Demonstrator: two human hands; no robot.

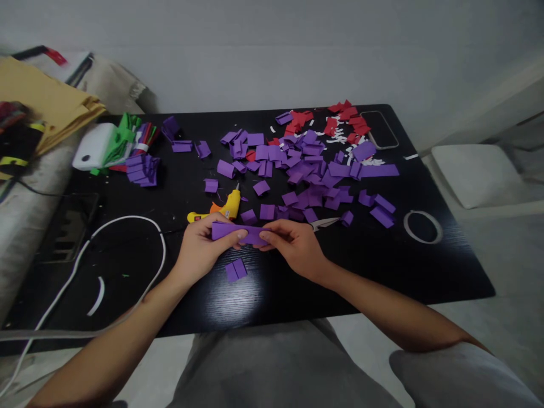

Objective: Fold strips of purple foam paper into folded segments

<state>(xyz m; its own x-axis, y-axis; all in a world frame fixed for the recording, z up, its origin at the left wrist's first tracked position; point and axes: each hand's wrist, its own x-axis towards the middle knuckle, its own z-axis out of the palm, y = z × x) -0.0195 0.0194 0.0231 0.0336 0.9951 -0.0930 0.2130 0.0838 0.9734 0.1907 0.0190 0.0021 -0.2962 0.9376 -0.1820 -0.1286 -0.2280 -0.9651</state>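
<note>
Between both hands, just above the black table, is a folded purple paper strip (253, 234). My left hand (204, 242) pinches its left end, thumb laid along the front. At the strip's right end, my right hand (293, 243) grips it between thumb and fingers. A small folded purple paper piece (236, 270) lies on the table below the strip. Behind my left hand rests a yellow glue gun (229, 206), its nozzle pointing away. Scissors (326, 222) lie beyond my right hand, their handles hidden. Many folded purple paper pieces (312, 195) are heaped farther back.
Red paper scraps (357, 122) and white slivers lie at the back right, near a phone-shaped outline (379, 129). A tape ring (423, 226) sits at the right. A white cable (127, 217) loops across the left. Green paper strips (122, 139) stand beside a white box (94, 146).
</note>
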